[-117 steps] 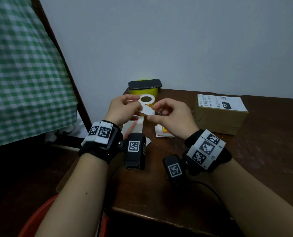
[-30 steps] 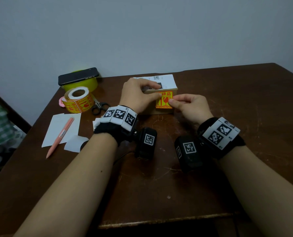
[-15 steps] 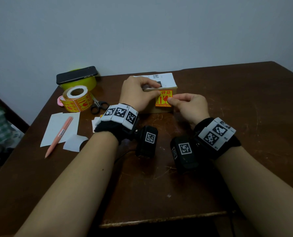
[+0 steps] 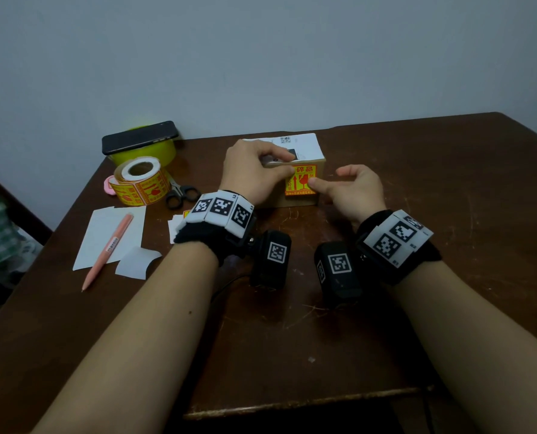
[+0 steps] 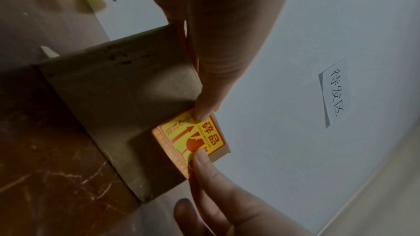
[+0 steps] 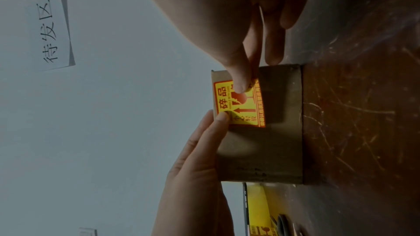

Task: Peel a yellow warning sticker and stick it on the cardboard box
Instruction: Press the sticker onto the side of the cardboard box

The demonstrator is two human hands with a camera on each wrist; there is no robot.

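On the table (image 4: 292, 339), the cardboard box (image 4: 295, 200) stands just beyond both hands. The yellow sticker (image 4: 301, 180) lies on its near face. The right hand (image 4: 351, 189) presses the sticker with one straight fingertip. The left hand (image 4: 254, 170) grips the box's top edge, thumb on the sticker's corner. Left of the box sits a sticker roll (image 4: 140, 181).

The sticker (image 4: 301, 180) is yellow with red print and a red border, on a plain brown cardboard box (image 4: 298, 200) with a white label (image 4: 304, 145) on top. The bench (image 4: 448, 183) is dark brown, scratched. The roll (image 4: 140, 181) matches the sticker; the pen (image 4: 107, 252) is salmon pink; the wristbands (image 4: 220, 214) carry black-and-white checker squares.
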